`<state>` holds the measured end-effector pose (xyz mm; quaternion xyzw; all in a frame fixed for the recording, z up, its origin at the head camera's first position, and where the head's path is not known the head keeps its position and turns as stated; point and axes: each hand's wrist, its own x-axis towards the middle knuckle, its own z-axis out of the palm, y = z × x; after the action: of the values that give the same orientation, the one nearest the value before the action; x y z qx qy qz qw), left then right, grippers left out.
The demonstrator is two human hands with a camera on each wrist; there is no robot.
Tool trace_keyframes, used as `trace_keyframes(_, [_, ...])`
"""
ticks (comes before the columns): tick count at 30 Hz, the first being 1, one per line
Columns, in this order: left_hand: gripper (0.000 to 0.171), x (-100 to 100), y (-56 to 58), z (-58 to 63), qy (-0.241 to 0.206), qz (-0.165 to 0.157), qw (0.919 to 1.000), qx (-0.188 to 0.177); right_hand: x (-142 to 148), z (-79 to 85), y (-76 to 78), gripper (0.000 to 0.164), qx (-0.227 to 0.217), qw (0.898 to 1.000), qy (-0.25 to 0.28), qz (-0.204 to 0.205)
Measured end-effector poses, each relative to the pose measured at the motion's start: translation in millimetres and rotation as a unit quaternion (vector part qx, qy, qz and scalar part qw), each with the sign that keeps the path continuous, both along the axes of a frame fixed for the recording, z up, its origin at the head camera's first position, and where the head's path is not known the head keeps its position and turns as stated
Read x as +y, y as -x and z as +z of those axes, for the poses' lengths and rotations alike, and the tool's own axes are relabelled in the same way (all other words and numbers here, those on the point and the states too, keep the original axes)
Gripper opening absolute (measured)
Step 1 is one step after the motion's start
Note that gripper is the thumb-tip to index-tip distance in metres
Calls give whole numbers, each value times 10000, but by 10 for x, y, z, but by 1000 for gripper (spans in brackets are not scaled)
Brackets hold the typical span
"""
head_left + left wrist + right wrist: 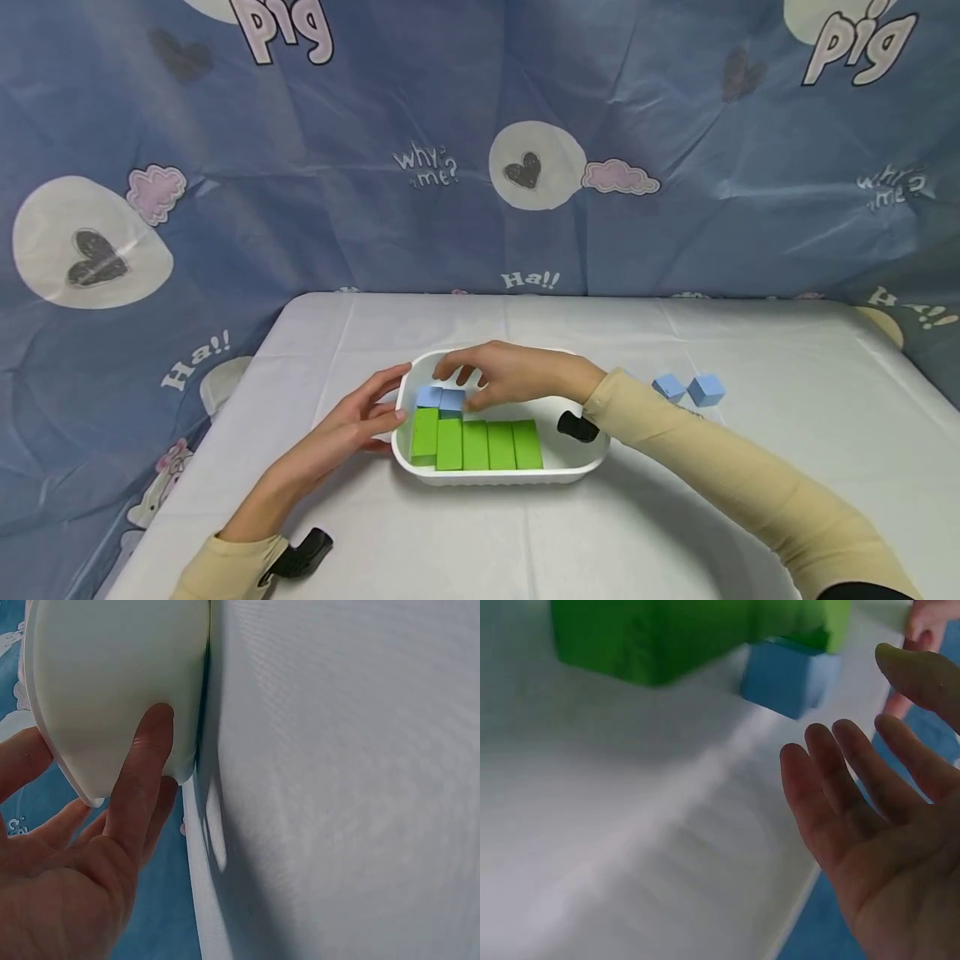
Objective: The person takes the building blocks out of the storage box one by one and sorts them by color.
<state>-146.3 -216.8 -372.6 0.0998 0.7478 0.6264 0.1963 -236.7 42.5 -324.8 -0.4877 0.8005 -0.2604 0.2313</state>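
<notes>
Presently: White Tray (502,478), Part-Filled, Both Your Hands at It

- White tray, one: on the pale-covered table (420,542). Probably stiff, light plastic, apt to slide; brace it at the end walls.
- Left hand (347,427): at the tray's nine o'clock, your fingers spread, fairly straight, touching end wall and rim.
- Right hand (517,372): over the tray toward twelve, your fingers loosely parted, nothing held.
- Inner blue blocks (452,399), two: side by side, about ten o'clock within the tray. Likely light, rigid, smooth, hardly fragile; pinch opposite side faces.
- Green blocks (476,446), five: in a row along the six o'clock wall; likely similar handling.
- Outer blue blocks (707,390), at least two: on the table, just short of three o'clock from the tray.
</notes>
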Motion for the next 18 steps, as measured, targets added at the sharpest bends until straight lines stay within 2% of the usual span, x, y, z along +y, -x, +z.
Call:
trace_keyframes(6, [61, 1, 2, -2, -28, -21, 10000, 35, -63, -152, 10, 42, 82, 9996, -134, -215])
trace_keyframes(11, [60, 6, 6, -4, -21, -4, 10000, 59, -82, -235, 23, 42, 178, 9993, -3, -327])
trace_keyframes(18, [61, 7, 3, -8, 22, 65, 10000, 35, -85, -315, 71, 40, -231, 9983, 325, -414])
